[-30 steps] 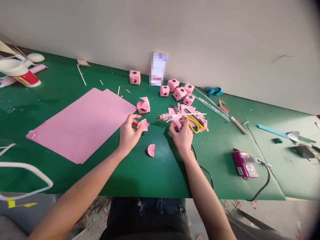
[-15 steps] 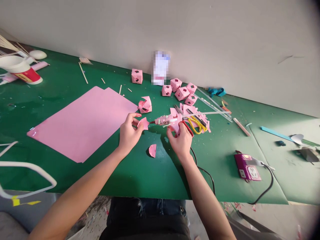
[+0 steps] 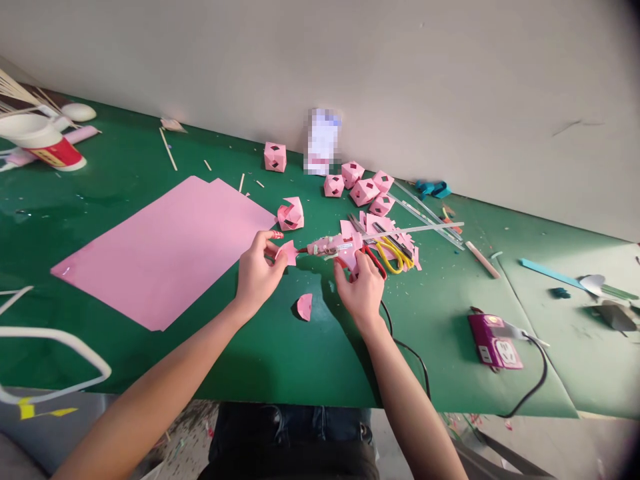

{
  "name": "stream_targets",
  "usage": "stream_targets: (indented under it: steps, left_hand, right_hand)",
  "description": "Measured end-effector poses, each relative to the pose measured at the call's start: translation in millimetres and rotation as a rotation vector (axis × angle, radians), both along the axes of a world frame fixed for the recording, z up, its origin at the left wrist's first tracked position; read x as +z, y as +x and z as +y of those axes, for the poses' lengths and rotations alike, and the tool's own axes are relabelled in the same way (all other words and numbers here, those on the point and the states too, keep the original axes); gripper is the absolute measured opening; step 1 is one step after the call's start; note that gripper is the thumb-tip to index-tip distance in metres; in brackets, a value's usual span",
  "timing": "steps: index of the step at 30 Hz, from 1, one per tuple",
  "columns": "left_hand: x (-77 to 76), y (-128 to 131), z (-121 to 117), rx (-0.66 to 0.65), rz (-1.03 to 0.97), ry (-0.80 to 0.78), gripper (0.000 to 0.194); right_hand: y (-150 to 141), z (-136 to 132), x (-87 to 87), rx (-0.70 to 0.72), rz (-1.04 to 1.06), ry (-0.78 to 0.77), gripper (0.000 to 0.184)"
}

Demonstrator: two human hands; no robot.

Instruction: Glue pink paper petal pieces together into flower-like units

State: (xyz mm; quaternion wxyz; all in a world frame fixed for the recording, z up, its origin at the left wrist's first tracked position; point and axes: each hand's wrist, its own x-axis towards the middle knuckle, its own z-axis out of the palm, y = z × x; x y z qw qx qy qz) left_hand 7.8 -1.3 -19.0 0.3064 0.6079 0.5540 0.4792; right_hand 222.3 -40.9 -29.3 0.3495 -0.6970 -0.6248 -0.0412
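Observation:
My left hand (image 3: 257, 272) pinches a small folded pink paper piece (image 3: 289, 252) just above the green table (image 3: 310, 353). My right hand (image 3: 361, 287) grips a pink glue gun (image 3: 334, 246), its nozzle pointing left and touching the paper piece. The gun's black cord (image 3: 407, 350) runs back toward the table's front edge. Another small pink folded piece (image 3: 303, 307) lies on the table between my hands. A half-built pink paper cube (image 3: 291, 214) sits just beyond my left hand.
A large pink sheet (image 3: 165, 247) lies at left. Several finished pink cubes (image 3: 363, 188) stand by the wall. Yellow-handled scissors (image 3: 393, 253) lie on pink scraps. A purple power strip (image 3: 494, 340) is at right, a red-and-white cup (image 3: 43, 143) far left.
My right hand lifted the glue gun off the scrap pile and brought it left until its nozzle met the paper piece in my left hand.

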Motion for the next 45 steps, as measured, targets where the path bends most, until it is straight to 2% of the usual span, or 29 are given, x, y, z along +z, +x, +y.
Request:
stream_targets:
  steps: [12,17,23,45]
  left_hand:
    - [3.2,-1,0,-0.003,-0.007,-0.004,0.025]
    - [3.6,-1,0,0.005,-0.001,0.013,0.025]
    - [5.4,-1,-4,-0.012,0.000,0.014,0.024]
    - [8.9,-3,-4,-0.003,0.011,0.034,0.026]
  right_hand:
    - [1,-1,1.0,-0.029,-0.044,-0.008,0.031]
    - [3,-1,4.6,-0.089,0.042,-0.002,0.030]
    - [-4,-2,8.2,-0.047,0.132,-0.002,0.028]
    - [-6,-4,6.6,-0.024,0.022,-0.026,0.026]
